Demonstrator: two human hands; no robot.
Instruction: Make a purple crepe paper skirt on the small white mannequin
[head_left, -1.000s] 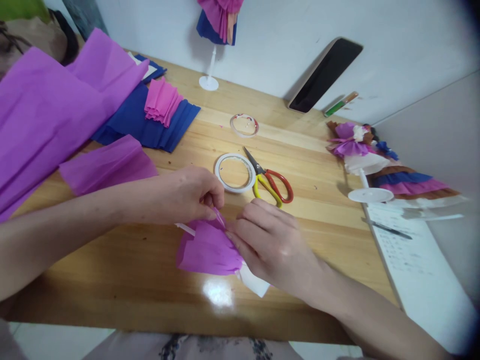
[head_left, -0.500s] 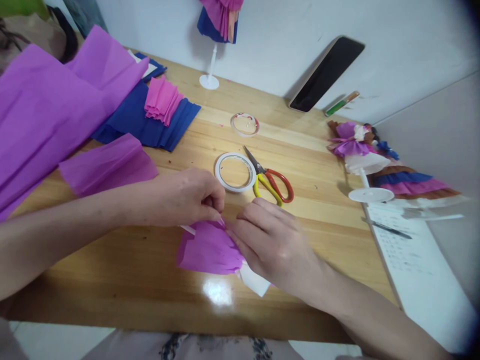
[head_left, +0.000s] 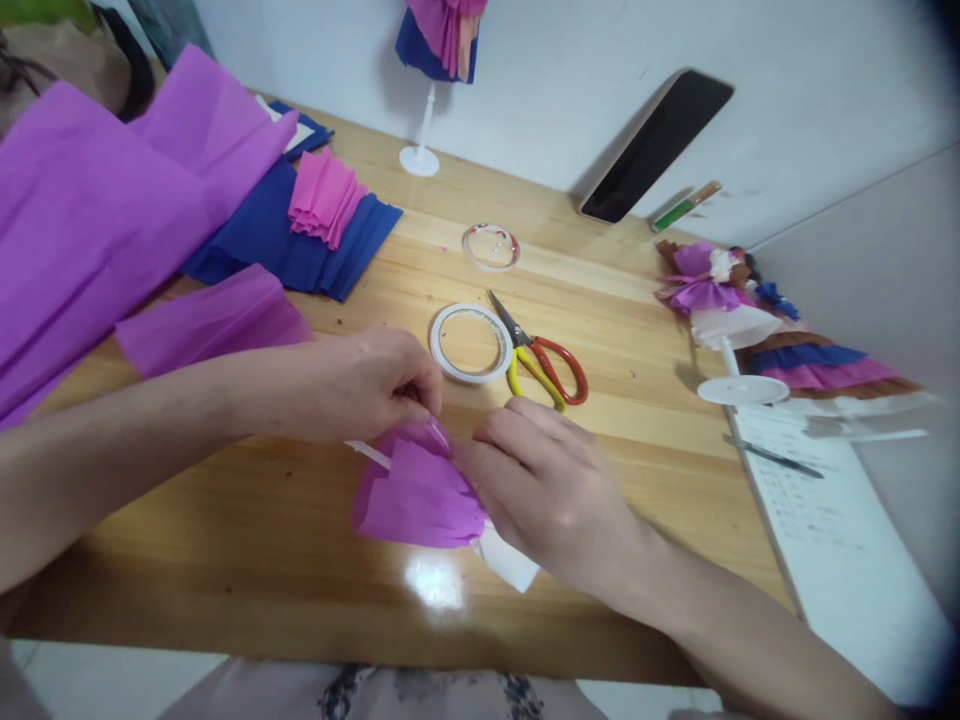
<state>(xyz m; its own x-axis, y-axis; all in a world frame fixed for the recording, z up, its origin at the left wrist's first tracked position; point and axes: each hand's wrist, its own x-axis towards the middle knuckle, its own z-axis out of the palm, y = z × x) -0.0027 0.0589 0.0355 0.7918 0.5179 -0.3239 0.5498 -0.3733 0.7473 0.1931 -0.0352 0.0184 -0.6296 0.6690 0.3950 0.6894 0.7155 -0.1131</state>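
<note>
Between my hands lies a small skirt of purple crepe paper, gathered towards its right end. A white paper piece joins it there, and a thin white stick pokes out at the left. My left hand is closed, thumb and finger pinching the skirt's upper edge. My right hand is closed round the gathered end; its fingertips are partly hidden. Just beyond my hands are a roll of white tape and scissors with red and yellow handles, touching or nearly so.
Purple crepe sheets, folded blue crepe paper and a pink pleated piece lie left. At the back are a clear tape ring, a dressed figure on a stand and a leaning phone. Another dressed figure and paper lie right.
My left hand has shifted slightly left and up, drawing the skirt's upper edge with it. More of the white stick shows. My right hand has hardly moved.
</note>
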